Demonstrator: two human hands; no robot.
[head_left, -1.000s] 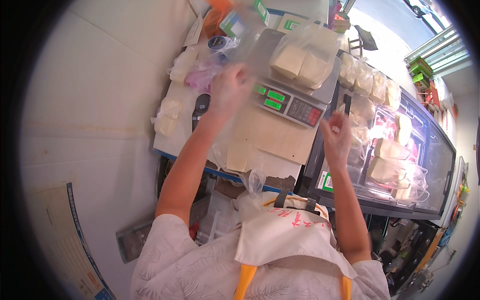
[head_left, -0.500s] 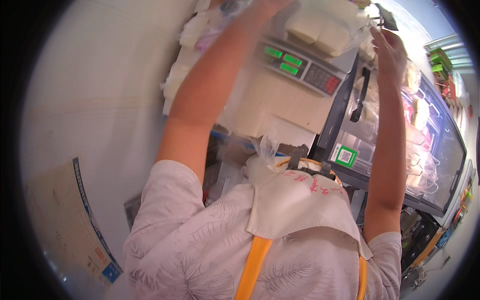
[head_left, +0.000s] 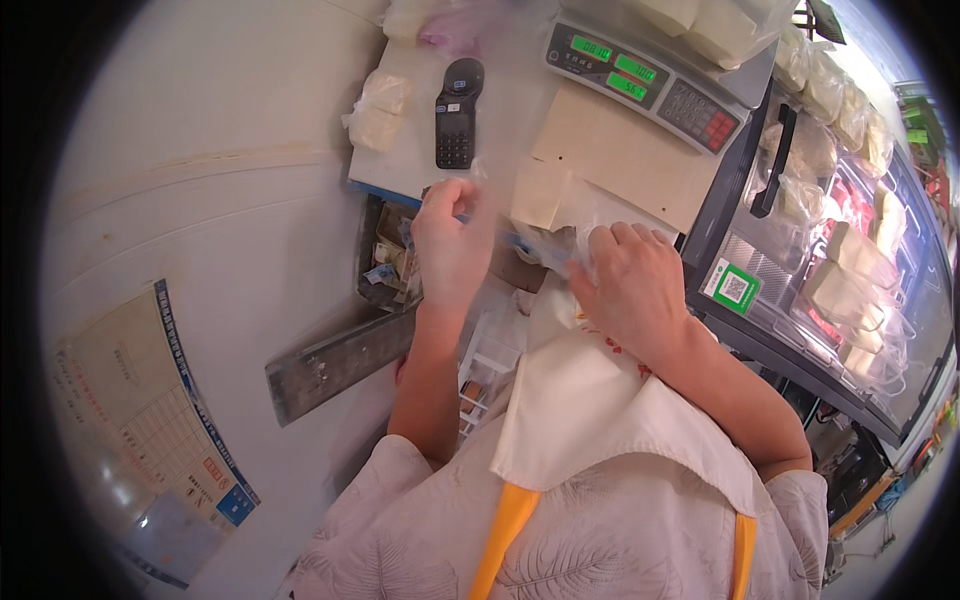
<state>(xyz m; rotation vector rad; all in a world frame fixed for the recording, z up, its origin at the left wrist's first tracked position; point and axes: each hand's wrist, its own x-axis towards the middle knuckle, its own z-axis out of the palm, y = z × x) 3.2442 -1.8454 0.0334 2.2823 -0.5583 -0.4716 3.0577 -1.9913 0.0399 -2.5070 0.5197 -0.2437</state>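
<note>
My left hand (head_left: 450,245) is above the front edge of the counter, its fingers curled and pinching thin, clear film. My right hand (head_left: 637,285) is in front of my chest with its fingers bent over a crumpled clear plastic bag (head_left: 592,222). The film looks stretched and smeared between both hands, and its outline is hard to make out. Beyond them stands a grey price scale (head_left: 630,85) with lit green displays. It bears white blocks in a clear bag (head_left: 715,28). A black card terminal (head_left: 456,118) lies on the counter past my left hand.
A drawer (head_left: 385,250) with banknotes is beneath the left counter edge. A grey metal bar (head_left: 335,368) juts out to the left. On the right stands a glass display case (head_left: 785,250) with bagged white goods. A bagged block (head_left: 378,112) lies at the counter's left.
Both hands have come down and back toward my body from the far side of the scale and the hanging black thing. The card terminal and drawer have come into view.
</note>
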